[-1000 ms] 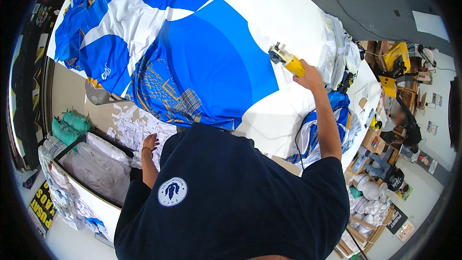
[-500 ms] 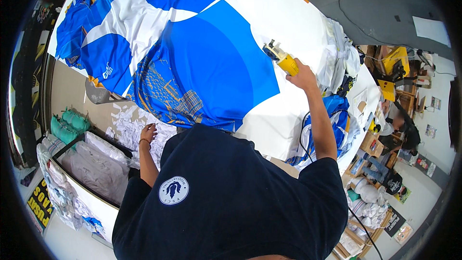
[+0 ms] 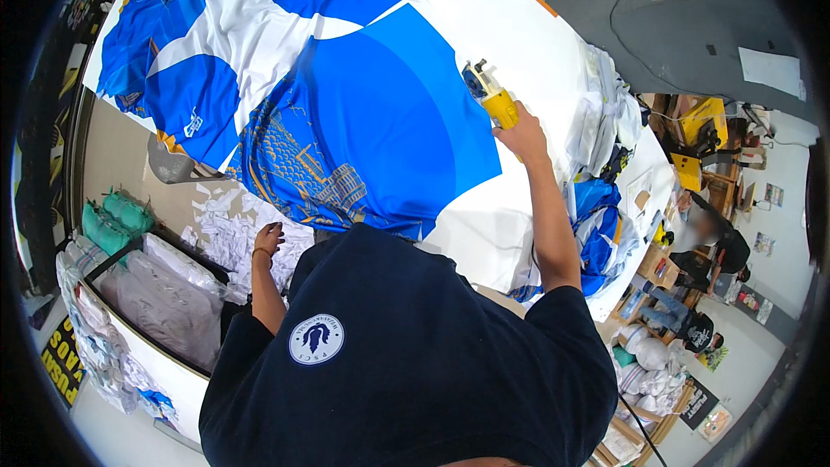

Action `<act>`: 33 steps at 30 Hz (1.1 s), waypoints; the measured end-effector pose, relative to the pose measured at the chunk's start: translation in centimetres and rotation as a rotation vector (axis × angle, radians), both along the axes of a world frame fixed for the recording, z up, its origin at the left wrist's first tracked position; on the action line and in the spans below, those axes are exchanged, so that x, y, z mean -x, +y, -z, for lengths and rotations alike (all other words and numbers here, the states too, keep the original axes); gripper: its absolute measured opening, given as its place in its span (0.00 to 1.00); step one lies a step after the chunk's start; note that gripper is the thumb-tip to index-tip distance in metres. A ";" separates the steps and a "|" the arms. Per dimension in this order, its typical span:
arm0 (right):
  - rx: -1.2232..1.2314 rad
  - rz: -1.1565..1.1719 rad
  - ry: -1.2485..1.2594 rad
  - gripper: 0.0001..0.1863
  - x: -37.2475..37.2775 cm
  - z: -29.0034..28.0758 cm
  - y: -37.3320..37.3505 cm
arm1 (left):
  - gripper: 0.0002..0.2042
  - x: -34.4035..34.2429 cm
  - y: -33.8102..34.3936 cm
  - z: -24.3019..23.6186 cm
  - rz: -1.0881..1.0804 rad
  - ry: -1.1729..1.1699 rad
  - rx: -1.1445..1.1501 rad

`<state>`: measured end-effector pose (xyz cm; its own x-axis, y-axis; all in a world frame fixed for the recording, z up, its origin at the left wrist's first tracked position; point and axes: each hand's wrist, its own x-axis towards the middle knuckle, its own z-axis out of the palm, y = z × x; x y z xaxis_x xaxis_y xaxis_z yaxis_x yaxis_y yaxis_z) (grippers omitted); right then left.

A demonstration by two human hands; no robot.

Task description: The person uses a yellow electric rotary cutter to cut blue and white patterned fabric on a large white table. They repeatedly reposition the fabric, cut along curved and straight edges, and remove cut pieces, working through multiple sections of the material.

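Observation:
My right hand (image 3: 526, 137) grips the yellow body of a small electric rotary cloth cutter (image 3: 498, 104). Its metal blade head lies beside the right edge of a blue fabric panel (image 3: 380, 104), which is spread on the white table (image 3: 532, 52). Gold building-like line drawings decorate the panel's lower left. Blue and white printed fabric (image 3: 246, 17) stretches from it toward the far left. Down by my left side, my left hand (image 3: 268, 242) hangs off the table with loosely bent fingers and nothing in it, over white fabric scraps (image 3: 233, 220).
White cloth (image 3: 592, 112) and bunched blue fabric (image 3: 596, 216) lie at the table's right. A lined bin with a wrapped bundle (image 3: 169, 303) and green bags (image 3: 112, 220) stand at left. Other people (image 3: 726, 238) are in the right background.
My right hand and the cutter have shifted slightly left and up, alongside the blue panel's right edge. The left hand stays nearly where it was. The view has tilted a little.

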<state>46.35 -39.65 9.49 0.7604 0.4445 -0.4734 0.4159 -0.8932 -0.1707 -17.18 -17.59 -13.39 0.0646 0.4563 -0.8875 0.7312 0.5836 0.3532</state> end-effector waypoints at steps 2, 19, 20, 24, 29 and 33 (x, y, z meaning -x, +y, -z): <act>-0.038 0.024 -0.008 0.39 0.2 0.6 0.3 | 0.24 -0.3 0.2 0.2 0.007 0.005 0.006; -0.114 0.211 -0.061 0.32 2.8 0.0 6.2 | 0.25 -2.1 -0.3 0.9 0.011 -0.007 0.022; -0.117 0.223 -0.063 0.32 2.8 0.2 6.4 | 0.25 -2.2 -0.4 1.0 0.008 -0.012 0.018; -0.131 0.282 -0.076 0.32 2.9 -0.2 8.1 | 0.24 -2.4 -0.4 0.5 -0.015 -0.007 0.004; -0.125 0.230 -0.083 0.33 1.2 0.6 8.1 | 0.26 -1.6 -0.1 0.3 -0.009 -0.026 0.023; -0.113 0.106 -0.073 0.34 -0.5 0.5 6.7 | 0.24 -0.3 -0.4 0.6 -0.045 0.004 -0.026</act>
<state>46.88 -32.93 9.03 0.8367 0.4072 -0.3662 0.3352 -0.9096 -0.2455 -16.89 -18.00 -13.96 0.0401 0.4817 -0.8754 0.7055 0.6068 0.3662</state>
